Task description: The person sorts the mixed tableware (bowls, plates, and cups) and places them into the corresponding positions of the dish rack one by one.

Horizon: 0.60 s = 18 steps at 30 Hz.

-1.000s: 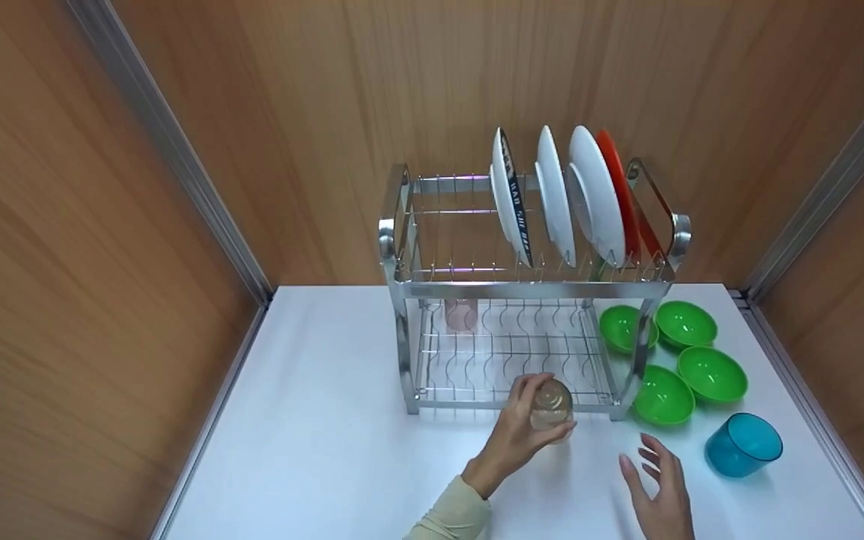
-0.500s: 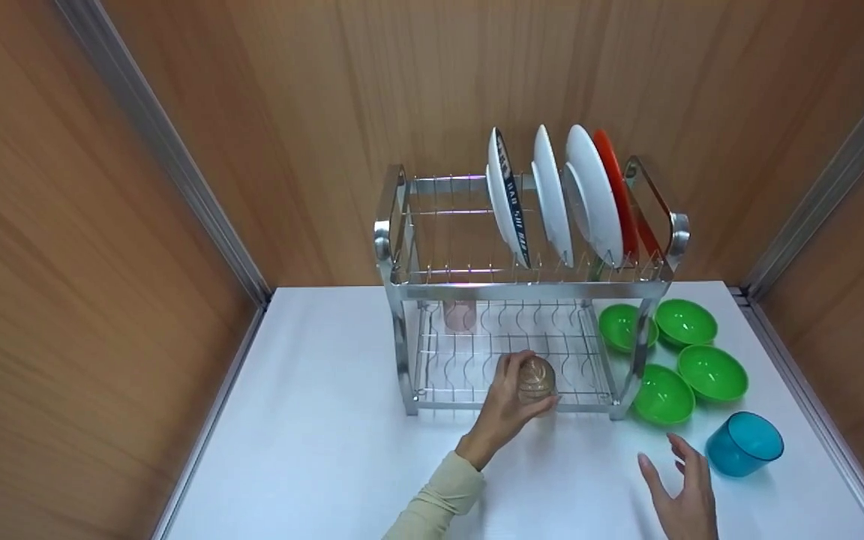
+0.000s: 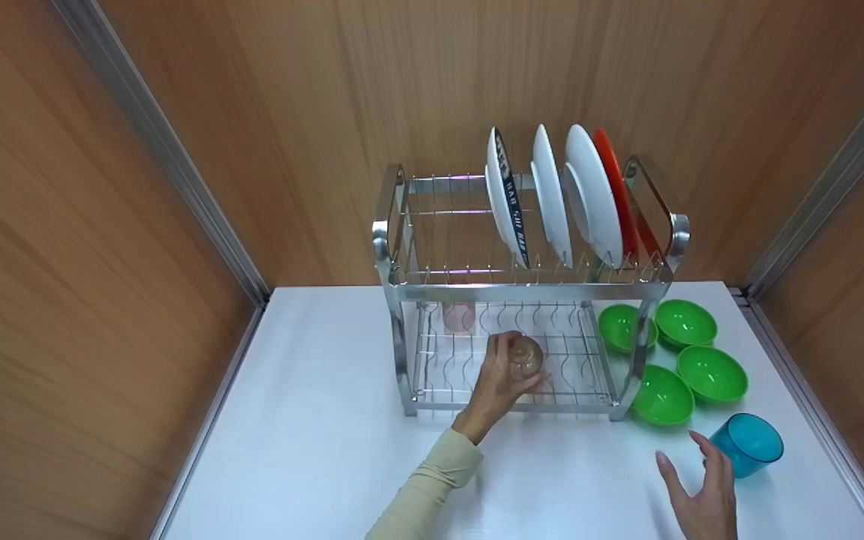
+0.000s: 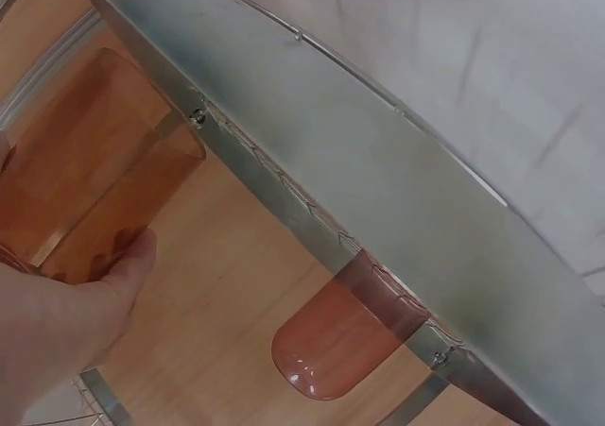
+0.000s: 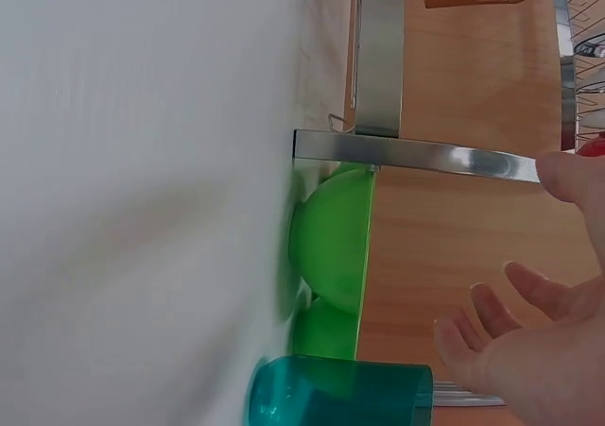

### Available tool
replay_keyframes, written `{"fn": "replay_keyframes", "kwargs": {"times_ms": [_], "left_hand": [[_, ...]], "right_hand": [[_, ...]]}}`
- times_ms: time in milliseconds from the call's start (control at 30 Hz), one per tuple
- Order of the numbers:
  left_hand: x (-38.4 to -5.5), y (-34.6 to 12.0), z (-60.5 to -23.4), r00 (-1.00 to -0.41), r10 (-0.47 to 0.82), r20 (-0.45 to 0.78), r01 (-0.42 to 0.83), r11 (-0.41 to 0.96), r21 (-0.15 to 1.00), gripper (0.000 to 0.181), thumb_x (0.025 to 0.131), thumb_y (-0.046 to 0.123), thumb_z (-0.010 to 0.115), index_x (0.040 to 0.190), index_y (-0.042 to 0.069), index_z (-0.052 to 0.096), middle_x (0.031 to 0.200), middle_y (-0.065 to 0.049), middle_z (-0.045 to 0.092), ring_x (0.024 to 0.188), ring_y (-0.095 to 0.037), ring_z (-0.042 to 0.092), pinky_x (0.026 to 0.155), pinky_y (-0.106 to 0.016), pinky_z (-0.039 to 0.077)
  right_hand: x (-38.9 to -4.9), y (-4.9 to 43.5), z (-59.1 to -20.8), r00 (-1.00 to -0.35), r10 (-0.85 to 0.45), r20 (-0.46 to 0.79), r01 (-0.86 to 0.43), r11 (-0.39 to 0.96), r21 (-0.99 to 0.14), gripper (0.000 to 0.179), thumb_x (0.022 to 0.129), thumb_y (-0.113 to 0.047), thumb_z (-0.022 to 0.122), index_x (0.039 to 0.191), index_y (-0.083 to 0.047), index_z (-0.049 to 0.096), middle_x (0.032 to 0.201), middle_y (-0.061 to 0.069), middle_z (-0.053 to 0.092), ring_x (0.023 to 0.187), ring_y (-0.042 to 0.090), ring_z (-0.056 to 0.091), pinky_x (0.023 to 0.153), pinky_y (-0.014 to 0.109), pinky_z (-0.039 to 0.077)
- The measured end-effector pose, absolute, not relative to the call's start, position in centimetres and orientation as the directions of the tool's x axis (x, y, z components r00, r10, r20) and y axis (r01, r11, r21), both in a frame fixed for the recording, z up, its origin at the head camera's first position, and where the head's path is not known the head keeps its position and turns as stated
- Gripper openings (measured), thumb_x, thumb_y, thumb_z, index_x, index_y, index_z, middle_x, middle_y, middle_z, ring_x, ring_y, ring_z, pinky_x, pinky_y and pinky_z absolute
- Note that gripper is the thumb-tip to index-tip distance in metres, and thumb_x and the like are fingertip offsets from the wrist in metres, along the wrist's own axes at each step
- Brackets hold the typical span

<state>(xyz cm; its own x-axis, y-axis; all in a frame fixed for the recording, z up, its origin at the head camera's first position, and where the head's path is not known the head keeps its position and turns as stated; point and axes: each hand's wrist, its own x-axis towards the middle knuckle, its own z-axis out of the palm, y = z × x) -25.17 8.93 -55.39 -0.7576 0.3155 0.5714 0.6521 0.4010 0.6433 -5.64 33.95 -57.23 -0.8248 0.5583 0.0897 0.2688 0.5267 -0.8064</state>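
My left hand [image 3: 493, 386] grips a see-through brownish cup [image 3: 526, 357], its base turned up, over the lower tier of the metal dish rack [image 3: 529, 292]. In the left wrist view the thumb curls against this cup [image 4: 95, 152], which appears apart from the rack's rail. A pinkish cup [image 3: 459, 316] sits at the back left of that tier. My right hand [image 3: 706, 499] holds nothing, its fingers loosely bent and spread, just left of a blue cup [image 3: 751, 446] on the table. The right wrist view has a gap between those fingers and the blue cup [image 5: 340, 393].
Several green bowls [image 3: 712, 373] stand by the rack's right side. On the upper tier, white plates [image 3: 593, 199] and a red plate [image 3: 616, 195] stand on edge. Wooden panels [image 3: 312, 135] enclose the white table [image 3: 304, 420] at the back and sides.
My left hand has carried the brownish cup left and back, from the rack's front edge to over its lower tier. My right hand has shifted right, closer to the blue cup.
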Motion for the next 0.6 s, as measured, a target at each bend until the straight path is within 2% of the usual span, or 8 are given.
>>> {"fn": "replay_keyframes", "kwargs": {"times_ms": [167, 433, 600], "left_hand": [[-26.2, 8.9, -55.4, -0.782, 0.308, 0.541, 0.622, 0.437, 0.65, 0.077, 0.082, 0.028, 0.089, 0.138, 0.007, 0.042, 0.13, -0.011, 0.049, 0.128, -0.026, 0.057, 0.108, -0.027, 0.045], [-27.8, 9.3, -55.5, -0.805, 0.283, 0.521, 0.59, 0.47, 0.657, 0.078, 0.082, 0.028, 0.09, 0.14, 0.008, 0.042, 0.13, -0.01, 0.05, 0.128, -0.026, 0.056, 0.108, -0.031, 0.047], [-28.6, 9.1, -55.4, -0.83, 0.277, 0.485, 0.555, 0.498, 0.666, 0.079, 0.085, 0.033, 0.086, 0.146, 0.008, 0.042, 0.138, -0.012, 0.049, 0.13, -0.029, 0.055, 0.107, -0.035, 0.048]], "right_hand": [[-5.6, 34.7, -57.0, -0.823, 0.559, 0.1, 0.281, 0.554, -0.784, 0.07, 0.1, -0.028, 0.069, 0.15, 0.006, 0.034, 0.147, 0.035, 0.03, 0.138, 0.053, 0.03, 0.111, 0.07, 0.029], [-5.6, 35.7, -56.9, -0.796, 0.557, 0.236, 0.171, 0.582, -0.795, 0.065, 0.096, -0.018, 0.073, 0.145, 0.007, 0.04, 0.147, 0.035, 0.032, 0.136, 0.055, 0.028, 0.11, 0.073, 0.024], [-5.5, 36.4, -57.0, -0.778, 0.555, 0.295, 0.125, 0.596, -0.793, 0.064, 0.093, -0.015, 0.074, 0.144, 0.006, 0.041, 0.147, 0.035, 0.032, 0.134, 0.057, 0.027, 0.104, 0.076, 0.025]]}}
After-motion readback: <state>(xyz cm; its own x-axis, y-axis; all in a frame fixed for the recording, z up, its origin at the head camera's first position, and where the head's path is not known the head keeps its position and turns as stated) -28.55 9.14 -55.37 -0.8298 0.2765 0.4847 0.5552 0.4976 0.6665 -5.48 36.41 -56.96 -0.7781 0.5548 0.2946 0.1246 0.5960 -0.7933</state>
